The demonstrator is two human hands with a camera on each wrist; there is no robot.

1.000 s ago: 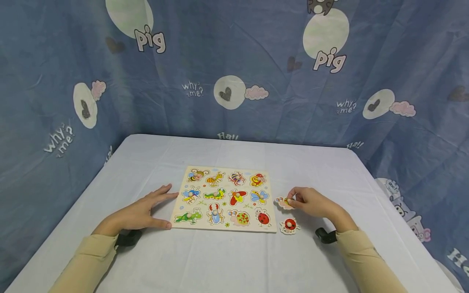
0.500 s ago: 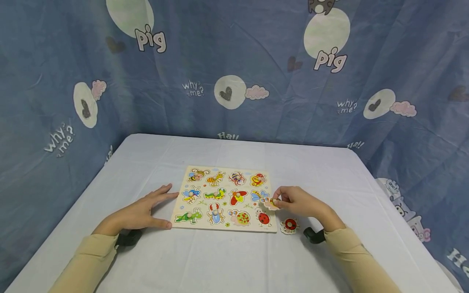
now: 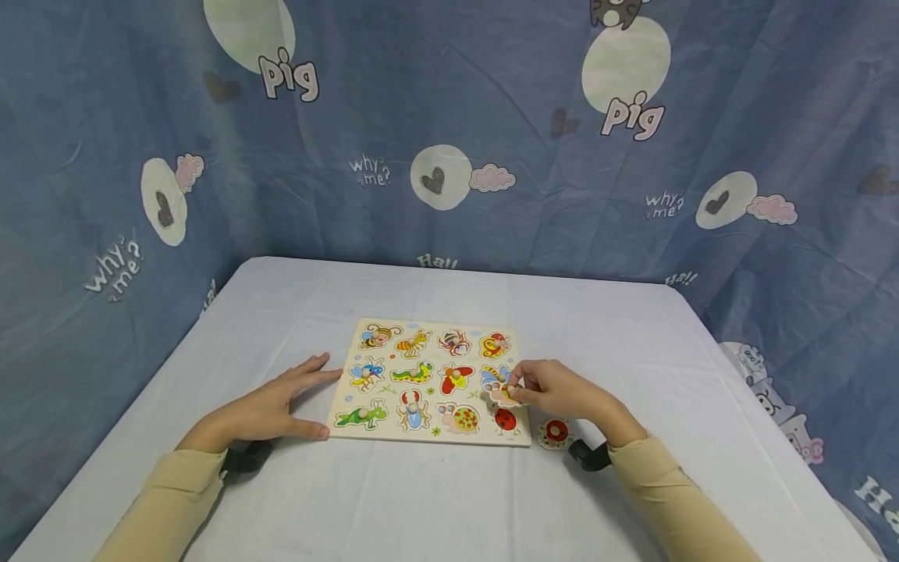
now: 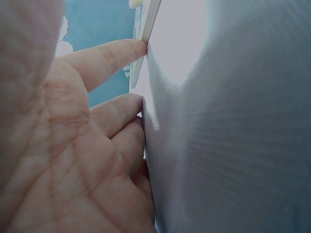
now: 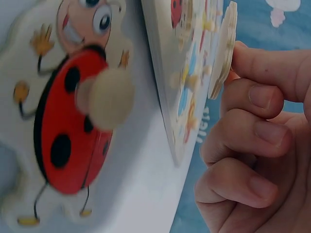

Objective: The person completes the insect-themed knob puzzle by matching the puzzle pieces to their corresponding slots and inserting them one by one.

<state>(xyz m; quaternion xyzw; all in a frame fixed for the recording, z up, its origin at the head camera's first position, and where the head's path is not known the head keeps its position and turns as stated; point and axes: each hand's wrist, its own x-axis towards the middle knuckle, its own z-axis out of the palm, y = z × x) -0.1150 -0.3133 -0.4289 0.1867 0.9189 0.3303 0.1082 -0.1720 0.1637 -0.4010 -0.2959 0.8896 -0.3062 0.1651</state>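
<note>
A wooden knob puzzle board (image 3: 485, 439) with printed insects lies on the table. My left hand (image 3: 270, 406) rests at its left side, fingers spread, with a fingertip (image 4: 138, 47) against the board's edge in the left wrist view. My right hand (image 3: 565, 390) pinches a snail puzzle piece (image 3: 496, 392) over the board's right part, overlapping the blue-winged insect and the printed ladybug (image 3: 506, 420). From the right wrist, the snail piece (image 5: 224, 51) shows edge-on, apart from the board, its knob hidden by the fingers. The printed snail (image 3: 463, 420) is uncovered at lower right.
A ladybug puzzle piece (image 3: 553, 441) with a round knob lies on the white tablecloth (image 3: 421, 507), just right of the board and near the right wrist's black camera mount (image 3: 590, 455). Several knobbed pieces, including a caterpillar (image 3: 412, 373), sit in the board. A blue patterned curtain (image 3: 449, 226) hangs behind.
My right hand has carried the snail piece leftward from the tablecloth to over the board's right side. My left hand stays put at the board's edge.
</note>
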